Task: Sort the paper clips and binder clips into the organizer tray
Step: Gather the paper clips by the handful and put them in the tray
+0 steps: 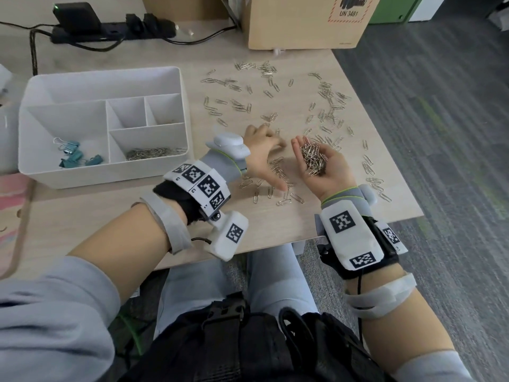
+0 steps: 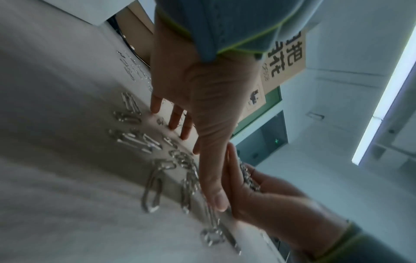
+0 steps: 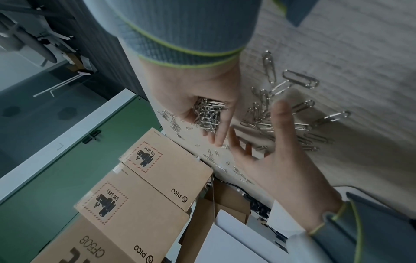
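Observation:
A white organizer tray [image 1: 110, 176] stands at the left of the table. Its left compartment holds teal binder clips [image 1: 74, 155]; its front right compartment holds silver paper clips [image 1: 151, 153]. Many more loose paper clips [image 1: 327, 106] lie scattered over the right half of the table. My right hand [image 1: 316, 164] is turned palm up and cupped round a pile of paper clips [image 1: 312, 159], seen also in the right wrist view [image 3: 208, 113]. My left hand [image 1: 261, 158] is spread palm down beside it, and its fingertips [image 2: 155, 108] touch the table among clips.
A cardboard box [image 1: 303, 20] stands at the back right of the table. A black power strip [image 1: 110, 31] with cables lies at the back left. A pink object [image 1: 11, 210] sits at the left edge. The table's right edge [image 1: 385, 150] runs close to the scattered clips.

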Available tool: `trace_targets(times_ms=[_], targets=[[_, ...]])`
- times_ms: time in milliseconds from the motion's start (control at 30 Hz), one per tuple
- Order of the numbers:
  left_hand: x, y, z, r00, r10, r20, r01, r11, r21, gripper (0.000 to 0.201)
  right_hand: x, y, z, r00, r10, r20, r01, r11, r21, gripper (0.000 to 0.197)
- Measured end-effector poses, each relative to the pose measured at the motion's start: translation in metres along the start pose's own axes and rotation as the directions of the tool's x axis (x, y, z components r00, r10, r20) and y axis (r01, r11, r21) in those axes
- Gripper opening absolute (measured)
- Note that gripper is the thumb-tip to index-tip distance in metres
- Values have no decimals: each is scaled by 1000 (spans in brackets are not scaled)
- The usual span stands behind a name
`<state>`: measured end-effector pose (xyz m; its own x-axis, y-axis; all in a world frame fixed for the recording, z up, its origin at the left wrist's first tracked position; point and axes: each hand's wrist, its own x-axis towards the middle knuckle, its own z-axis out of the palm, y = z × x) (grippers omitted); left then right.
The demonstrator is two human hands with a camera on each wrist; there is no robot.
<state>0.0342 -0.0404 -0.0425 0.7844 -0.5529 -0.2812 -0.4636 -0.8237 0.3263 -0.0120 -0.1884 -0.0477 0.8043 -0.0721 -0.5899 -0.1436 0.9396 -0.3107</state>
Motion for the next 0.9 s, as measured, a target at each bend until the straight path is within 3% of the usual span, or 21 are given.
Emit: trace_targets(times_ms=[100, 200, 400, 633, 900], targets=[[1, 4, 8, 997, 63, -47, -65, 997, -33, 82, 1, 0, -2, 1000, -8, -2, 8, 1000, 15, 24], [3, 8, 8, 993, 98, -66, -107, 985, -136, 54, 0, 1, -5, 1000, -3, 2, 3, 1000, 10, 25], [5, 8, 7, 990, 91, -103, -108, 978, -178, 21, -5, 2, -8, 1000, -22, 21, 23, 999, -23, 24], [3, 0, 3, 990, 66, -127, -97, 961, -258, 12, -10, 2, -7, 998, -14, 54, 14, 1000, -12, 29], [-1, -11, -27, 959, 9, -283, -136, 892, -431, 11, -9, 12, 3, 1000, -30, -8, 29, 999, -46, 29]])
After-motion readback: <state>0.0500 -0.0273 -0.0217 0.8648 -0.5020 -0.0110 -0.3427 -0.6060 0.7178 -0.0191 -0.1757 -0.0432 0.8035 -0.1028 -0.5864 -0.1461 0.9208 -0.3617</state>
